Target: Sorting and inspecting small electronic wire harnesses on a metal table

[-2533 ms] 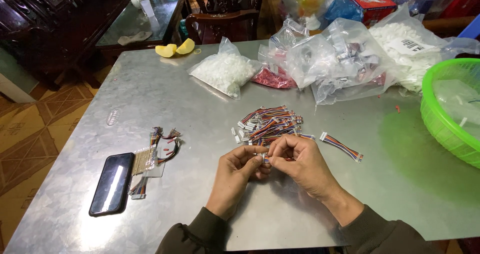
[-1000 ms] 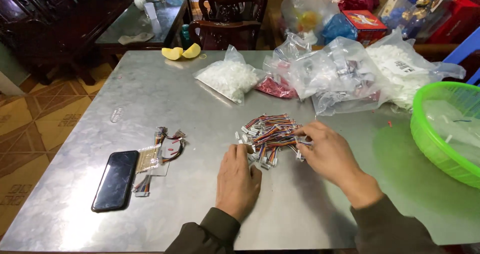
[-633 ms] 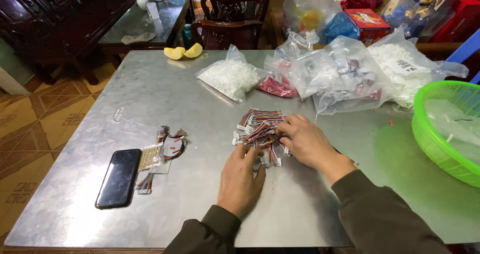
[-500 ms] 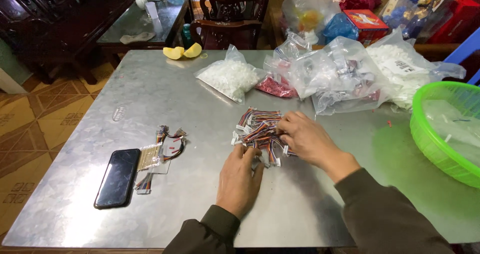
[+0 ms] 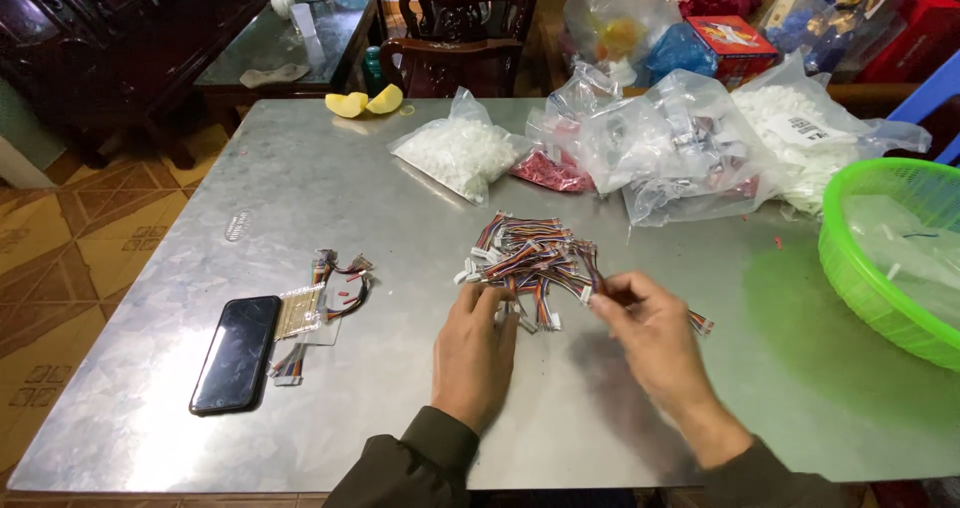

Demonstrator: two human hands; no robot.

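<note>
A pile of short multicoloured wire harnesses with white connectors [image 5: 528, 260] lies in the middle of a grey metal table [image 5: 650, 438]. My left hand [image 5: 473, 353] rests flat on the table, fingertips touching the near edge of the pile. My right hand [image 5: 647, 328] hovers just right of the pile and pinches one wire harness [image 5: 590, 286] between thumb and fingers, its connector end near the pile. Another harness end [image 5: 702, 322] pokes out beside my right hand.
A black phone [image 5: 236, 353] and a small bundle of wires with a clear strip [image 5: 320, 298] lie at the left. Clear bags of white and red parts [image 5: 660, 138] crowd the back. A green basket [image 5: 890, 258] stands right. Yellow fruit slices [image 5: 365, 102] sit at the far edge.
My right hand has drawn back from the pile toward the right, with one harness pinched in it. My left hand stays near the pile's front edge.
</note>
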